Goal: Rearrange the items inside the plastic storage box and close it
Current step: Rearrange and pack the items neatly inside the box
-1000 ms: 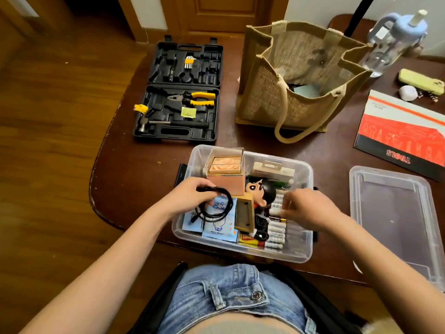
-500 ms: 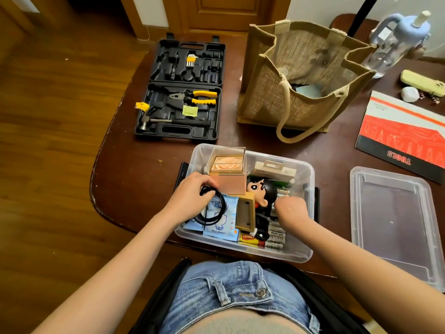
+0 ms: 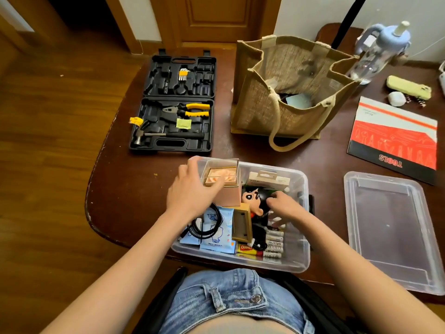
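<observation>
Tabletop: left hand (image 3: 190,191) grips pink box (image 3: 226,189); right hand (image 3: 285,207) seemingly curled.

Lid (image 3: 395,232) right of storage box (image 3: 298,261); tool case (image 3: 173,104) behind.

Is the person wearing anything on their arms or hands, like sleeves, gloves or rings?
No. Both forearms are bare right up to the edge of the picture, with no sleeves showing. The left hand and the right hand have no gloves, and no watch, bracelet or ring shows. The nails look short and plain.
</observation>
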`<state>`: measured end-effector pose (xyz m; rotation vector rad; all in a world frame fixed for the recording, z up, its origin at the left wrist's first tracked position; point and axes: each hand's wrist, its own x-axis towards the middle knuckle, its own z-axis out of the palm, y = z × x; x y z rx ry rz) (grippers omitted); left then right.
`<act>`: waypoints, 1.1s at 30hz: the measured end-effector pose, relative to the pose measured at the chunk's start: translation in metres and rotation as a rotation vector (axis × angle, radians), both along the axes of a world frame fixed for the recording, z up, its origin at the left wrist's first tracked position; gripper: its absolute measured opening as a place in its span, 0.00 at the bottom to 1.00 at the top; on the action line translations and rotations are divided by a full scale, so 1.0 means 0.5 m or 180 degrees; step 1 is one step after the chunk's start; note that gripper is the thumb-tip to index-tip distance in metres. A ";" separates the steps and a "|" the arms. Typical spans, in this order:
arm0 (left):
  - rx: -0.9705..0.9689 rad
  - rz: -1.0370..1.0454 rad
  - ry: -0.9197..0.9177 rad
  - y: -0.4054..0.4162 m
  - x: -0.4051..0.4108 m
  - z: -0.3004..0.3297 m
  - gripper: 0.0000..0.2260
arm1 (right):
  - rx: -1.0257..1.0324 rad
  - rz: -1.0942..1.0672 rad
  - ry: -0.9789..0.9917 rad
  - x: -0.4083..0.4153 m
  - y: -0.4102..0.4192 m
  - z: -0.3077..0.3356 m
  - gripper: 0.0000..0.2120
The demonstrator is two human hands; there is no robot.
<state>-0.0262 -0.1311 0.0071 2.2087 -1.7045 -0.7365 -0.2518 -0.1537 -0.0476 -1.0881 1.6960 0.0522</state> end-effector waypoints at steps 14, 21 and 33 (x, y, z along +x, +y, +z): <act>0.0317 0.0165 0.0784 -0.057 -0.002 0.005 0.34 | -0.0556 -0.0323 0.0032 0.013 0.009 -0.007 0.35; -0.0077 0.0439 0.1701 -0.046 0.091 0.004 0.30 | -0.1334 -0.0376 0.0381 -0.021 0.035 0.069 0.24; -0.0226 0.0194 0.1013 -0.018 0.048 -0.030 0.29 | -0.0952 -0.0302 0.0197 -0.063 0.048 0.110 0.23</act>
